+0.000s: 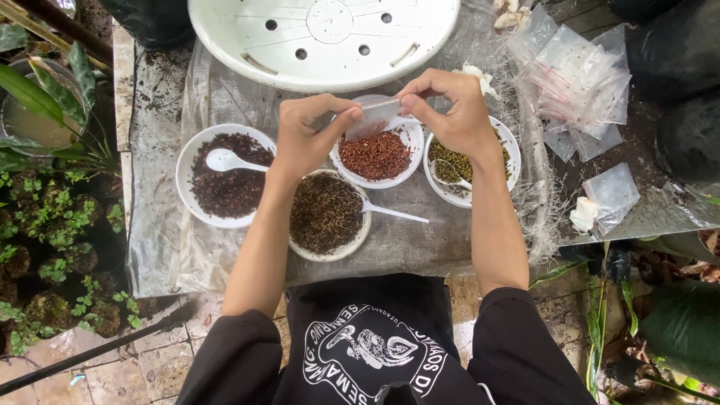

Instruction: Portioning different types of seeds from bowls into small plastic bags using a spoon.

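Observation:
My left hand (309, 135) and my right hand (450, 112) together hold a small clear plastic bag (377, 116), one at each end, above a white bowl of reddish-brown granules (377, 157). Beside it on the right is a white bowl of green pellets (457, 166) with a spoon in it. A white bowl of dark brown granules (324, 214) with a white spoon (394, 213) lies below my left wrist. Further left, a white bowl of dark reddish bits (225, 180) holds another white spoon (229, 160).
A large white perforated plastic tray (322, 37) lies at the far side. A pile of small clear bags (581, 79) is at the right, with one more bag (611, 191) nearer. Clear plastic sheeting (165, 247) covers the surface. Potted green plants (52, 225) crowd the left.

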